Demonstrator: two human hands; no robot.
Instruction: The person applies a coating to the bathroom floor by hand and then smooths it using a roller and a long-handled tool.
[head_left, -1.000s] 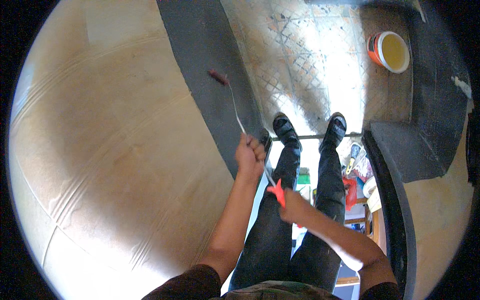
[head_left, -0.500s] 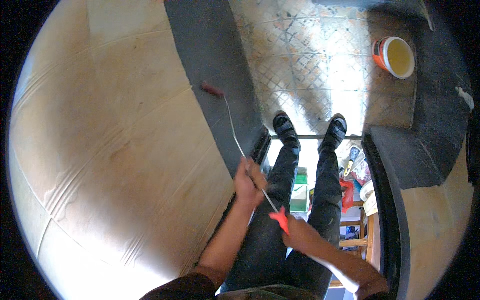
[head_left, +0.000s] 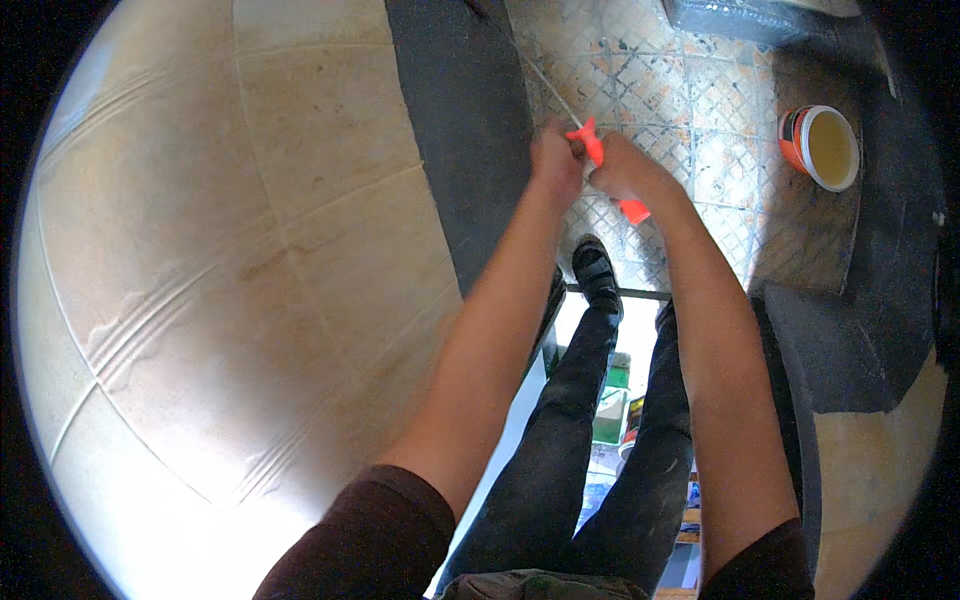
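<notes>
A paint roller [head_left: 555, 90] with a thin metal rod and an orange-red handle stretches away from me. Its dark roller end [head_left: 478, 8] is partly cut off by the top edge, over the dark grey wall band. My right hand [head_left: 628, 168] is wrapped round the handle, whose butt end sticks out below the fist. Close beside it, my left hand [head_left: 557, 160] is closed with curled fingers against the front of the handle, where the rod enters. Both arms reach far forward. To the left stands a beige tiled wall [head_left: 300, 240] with the dark grey band [head_left: 445, 130] along its lower edge.
An orange and white bucket [head_left: 795, 140] of yellowish liquid stands on the patterned tile floor [head_left: 715, 140] at the right. Dark grey covers the right wall's base [head_left: 835, 340]. Below my shoes [head_left: 597, 275], a bright gap past the threshold holds a green and white container [head_left: 612, 410].
Both hands have moved forward and left with the roller, its head going up the grey band to the top edge. My left hand has slid down the rod to the handle. The view has shifted.
</notes>
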